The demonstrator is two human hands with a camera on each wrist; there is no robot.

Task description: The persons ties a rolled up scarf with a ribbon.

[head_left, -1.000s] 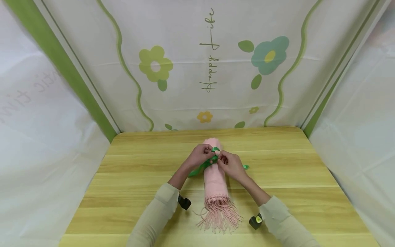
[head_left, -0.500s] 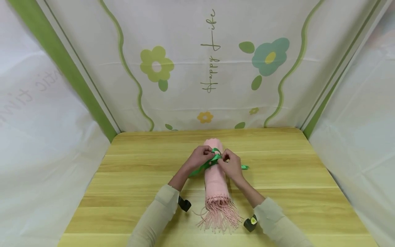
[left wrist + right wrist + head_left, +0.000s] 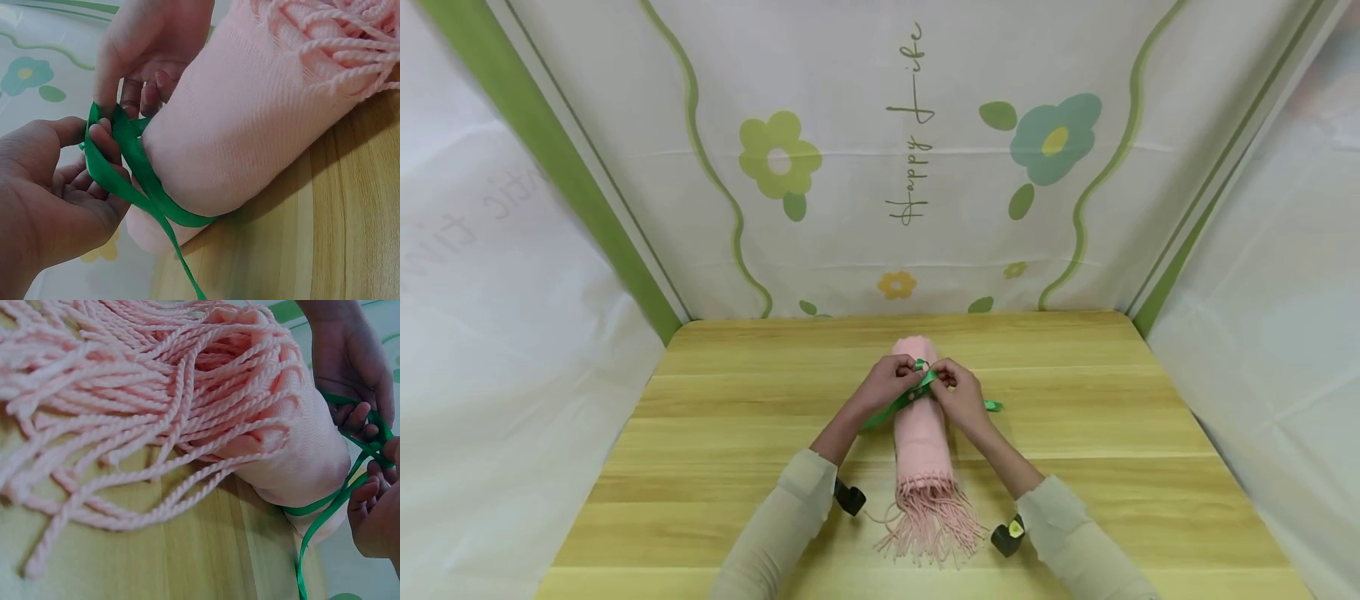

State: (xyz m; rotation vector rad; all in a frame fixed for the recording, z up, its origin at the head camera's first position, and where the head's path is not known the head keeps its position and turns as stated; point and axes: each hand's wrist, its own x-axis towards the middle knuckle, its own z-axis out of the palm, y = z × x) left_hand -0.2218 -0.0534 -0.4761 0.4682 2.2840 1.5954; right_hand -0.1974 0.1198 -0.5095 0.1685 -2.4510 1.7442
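Head view: wood-grain table (image 3: 1075,425) against white, flower-printed curtain (image 3: 842,225).
Scarf (image 3: 922,437): pink, rolled, mid-table, plain end near far edge.
Grip: green ribbon (image 3: 103,175) pinched by left hand (image 3: 883,388) and right hand (image 3: 962,400).
Wrist views, beyond head: fringe (image 3: 181,394) in twisted cords.

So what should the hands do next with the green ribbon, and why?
I'd probably draw the hands gently apart to snug the knot area. The left hand and right hand both pinch the green ribbon. It runs around the pink roll, but the part between the fingers stands away from the cloth, so it looks loose there.
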